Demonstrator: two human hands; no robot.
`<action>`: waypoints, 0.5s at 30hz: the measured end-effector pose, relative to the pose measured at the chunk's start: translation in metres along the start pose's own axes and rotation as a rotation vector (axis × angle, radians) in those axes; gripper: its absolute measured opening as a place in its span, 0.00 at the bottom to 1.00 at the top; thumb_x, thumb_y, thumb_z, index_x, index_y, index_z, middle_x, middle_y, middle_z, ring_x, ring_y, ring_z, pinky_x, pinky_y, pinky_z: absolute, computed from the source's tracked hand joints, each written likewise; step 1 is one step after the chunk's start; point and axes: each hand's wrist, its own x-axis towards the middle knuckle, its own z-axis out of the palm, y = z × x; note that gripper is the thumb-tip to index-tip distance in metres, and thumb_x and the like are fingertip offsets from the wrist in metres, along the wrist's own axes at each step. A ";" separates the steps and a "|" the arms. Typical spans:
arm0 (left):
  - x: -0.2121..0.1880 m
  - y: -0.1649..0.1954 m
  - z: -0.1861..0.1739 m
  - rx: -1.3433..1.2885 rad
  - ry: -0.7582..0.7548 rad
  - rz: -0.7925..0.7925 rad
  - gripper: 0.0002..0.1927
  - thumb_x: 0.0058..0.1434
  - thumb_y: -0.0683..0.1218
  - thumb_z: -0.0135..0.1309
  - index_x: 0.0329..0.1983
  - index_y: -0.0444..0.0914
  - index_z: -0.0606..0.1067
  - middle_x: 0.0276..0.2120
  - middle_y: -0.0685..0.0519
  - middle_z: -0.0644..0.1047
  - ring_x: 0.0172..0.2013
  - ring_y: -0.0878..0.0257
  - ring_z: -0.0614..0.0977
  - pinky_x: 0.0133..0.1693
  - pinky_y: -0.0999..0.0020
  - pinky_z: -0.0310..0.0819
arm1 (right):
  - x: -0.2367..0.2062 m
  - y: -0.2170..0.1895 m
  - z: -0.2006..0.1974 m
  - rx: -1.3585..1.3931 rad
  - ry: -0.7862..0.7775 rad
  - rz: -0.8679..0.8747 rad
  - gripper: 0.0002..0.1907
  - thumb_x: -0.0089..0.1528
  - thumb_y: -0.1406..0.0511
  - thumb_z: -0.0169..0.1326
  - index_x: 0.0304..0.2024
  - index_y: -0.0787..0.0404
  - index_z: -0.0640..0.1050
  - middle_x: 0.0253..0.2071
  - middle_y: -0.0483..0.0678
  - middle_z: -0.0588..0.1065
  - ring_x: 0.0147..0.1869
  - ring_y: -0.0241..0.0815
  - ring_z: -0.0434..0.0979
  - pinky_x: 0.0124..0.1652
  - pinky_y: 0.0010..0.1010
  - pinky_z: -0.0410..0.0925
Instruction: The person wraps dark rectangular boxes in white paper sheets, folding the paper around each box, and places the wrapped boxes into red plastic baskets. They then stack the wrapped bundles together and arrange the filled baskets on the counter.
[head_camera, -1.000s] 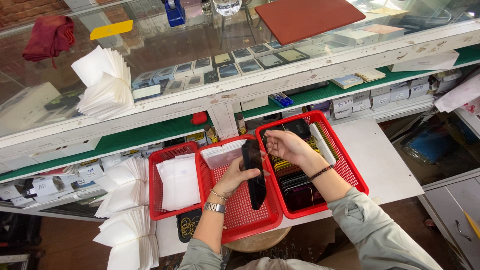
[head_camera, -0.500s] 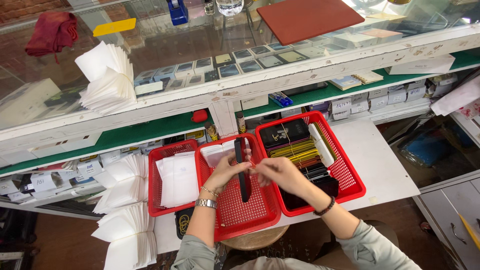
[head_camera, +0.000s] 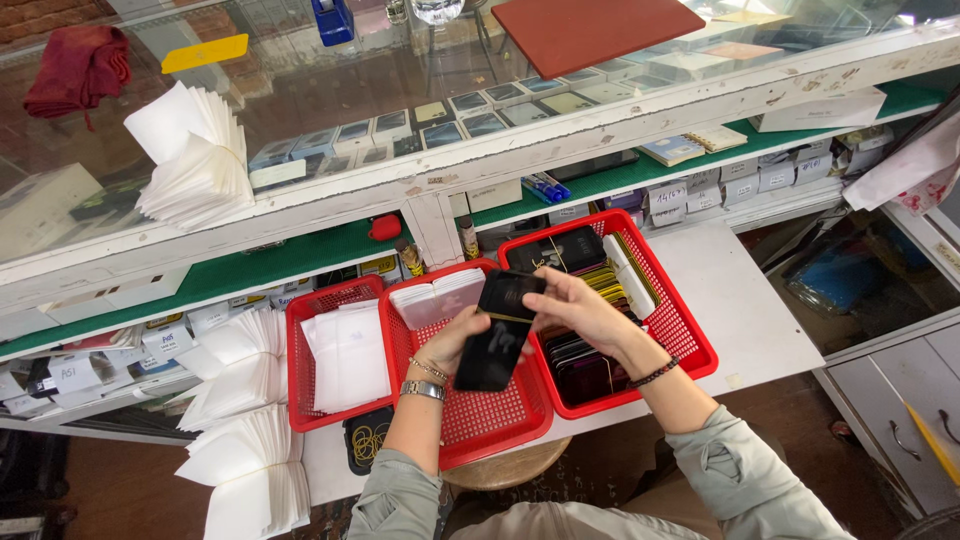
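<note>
Since a moment ago the left hand (head_camera: 462, 338) has tilted the dark phone case (head_camera: 498, 332) flat-faced above the middle red basket (head_camera: 500, 425), grip clamped on it, while the right hand (head_camera: 578, 308) now pinches its top edge

small flat boxed packages with dark faces (head_camera: 470, 115) lie in rows inside the glass counter; white rectangular paper labels (head_camera: 745, 180) hang along the lower shelf edge right, more white tags (head_camera: 75, 372) at left
</note>
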 end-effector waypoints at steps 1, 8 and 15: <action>0.002 -0.001 0.003 -0.061 0.035 0.009 0.37 0.65 0.60 0.60 0.64 0.27 0.67 0.52 0.34 0.78 0.48 0.43 0.83 0.49 0.49 0.81 | 0.001 0.002 -0.003 0.002 0.010 -0.047 0.20 0.65 0.63 0.57 0.57 0.63 0.72 0.39 0.42 0.79 0.38 0.26 0.78 0.40 0.20 0.74; 0.013 -0.001 0.025 -0.244 0.017 -0.190 0.41 0.65 0.66 0.47 0.65 0.28 0.67 0.55 0.33 0.77 0.52 0.41 0.82 0.53 0.54 0.81 | 0.001 0.013 -0.027 0.073 0.085 -0.063 0.20 0.64 0.63 0.57 0.58 0.60 0.73 0.39 0.41 0.78 0.39 0.28 0.76 0.40 0.21 0.71; 0.052 0.000 0.041 0.026 0.034 -0.201 0.26 0.66 0.46 0.57 0.64 0.30 0.69 0.45 0.45 0.80 0.43 0.55 0.83 0.47 0.56 0.82 | 0.002 0.012 -0.043 0.229 0.123 -0.165 0.13 0.67 0.62 0.53 0.51 0.62 0.75 0.42 0.42 0.79 0.43 0.30 0.77 0.42 0.24 0.71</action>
